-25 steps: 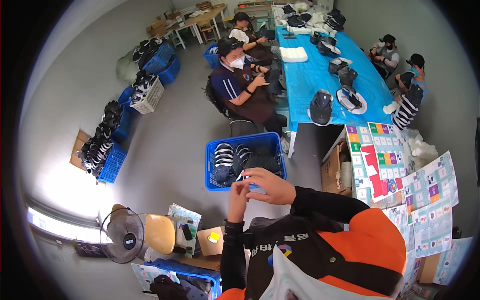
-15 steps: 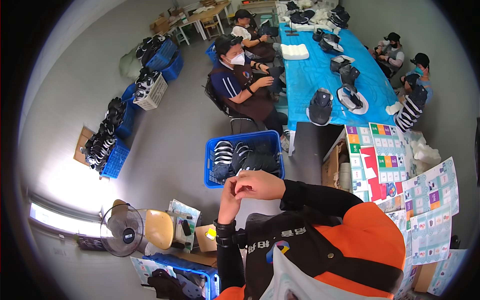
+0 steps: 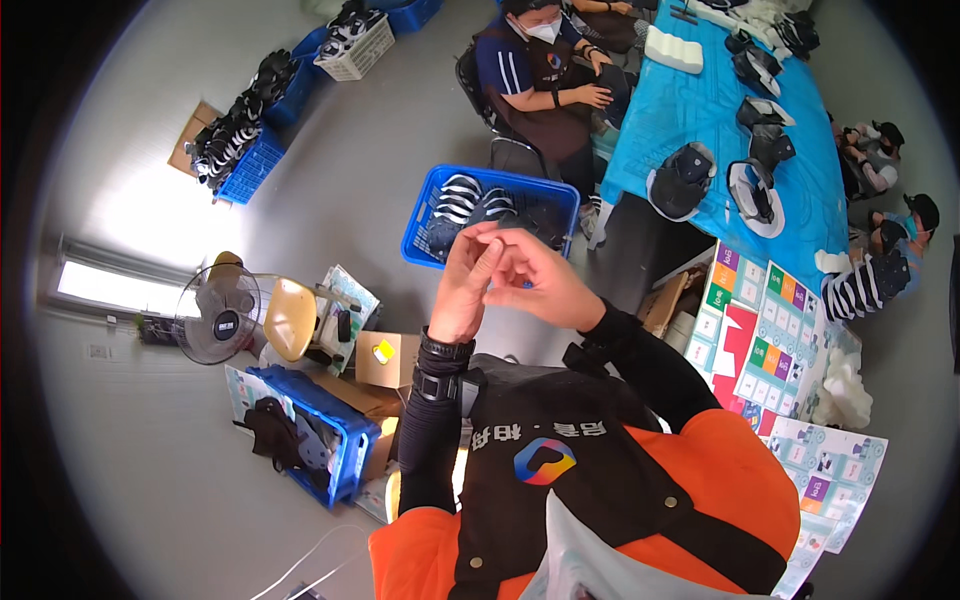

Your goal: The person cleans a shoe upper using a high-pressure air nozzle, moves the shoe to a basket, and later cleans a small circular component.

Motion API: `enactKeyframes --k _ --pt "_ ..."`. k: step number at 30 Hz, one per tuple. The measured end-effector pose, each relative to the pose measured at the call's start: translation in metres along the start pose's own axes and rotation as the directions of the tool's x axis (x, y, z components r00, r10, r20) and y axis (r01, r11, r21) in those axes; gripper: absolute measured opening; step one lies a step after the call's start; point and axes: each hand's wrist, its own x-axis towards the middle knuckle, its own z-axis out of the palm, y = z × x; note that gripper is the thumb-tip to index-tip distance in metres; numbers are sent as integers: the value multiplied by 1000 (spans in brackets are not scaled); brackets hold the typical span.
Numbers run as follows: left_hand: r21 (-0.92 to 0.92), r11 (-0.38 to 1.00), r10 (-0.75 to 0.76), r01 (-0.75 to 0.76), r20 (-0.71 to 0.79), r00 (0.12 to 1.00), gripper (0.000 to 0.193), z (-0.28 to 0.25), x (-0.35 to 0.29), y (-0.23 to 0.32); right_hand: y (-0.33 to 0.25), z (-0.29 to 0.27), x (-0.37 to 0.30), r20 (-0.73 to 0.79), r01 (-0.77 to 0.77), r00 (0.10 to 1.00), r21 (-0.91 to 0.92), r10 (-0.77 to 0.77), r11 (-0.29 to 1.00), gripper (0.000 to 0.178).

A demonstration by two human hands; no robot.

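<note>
Both hands are raised in front of my apron, with their fingertips meeting. My left hand (image 3: 463,288) points upward, its thumb and fingers pinched together. Bent over from the other side, my right hand (image 3: 545,282) has curled fingers that touch the left fingertips. If anything lies between them, it is too small or too well hidden to make out. Beyond the hands in the picture, a blue basket (image 3: 412,232) on the floor holds dark shoe uppers (image 3: 460,200) with white stripes.
A blue-covered table (image 3: 720,205) bears dark shoe uppers and a white foam block (image 3: 674,50). A co-worker (image 3: 545,85) sits beside it. Printed sheets (image 3: 775,340) lie at the right. A fan (image 3: 222,312), a cardboard box (image 3: 386,360) and a blue crate (image 3: 352,455) stand at the left.
My view has tilted, so the basket and table sit higher in it. The right hand has turned, its fingers now more spread from the palm, while the fingertips stay together.
</note>
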Motion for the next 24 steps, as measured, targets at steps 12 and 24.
enactKeyframes --k 12,24 --pt "83 997 17 -10 -78 997 40 64 -32 -47 -22 -36 -20 30 -34 999 -219 42 975 28" --pt "747 626 422 -223 -84 903 46 59 -62 -9 -37 -23 -19 181 -156 965 -193 191 969 42"
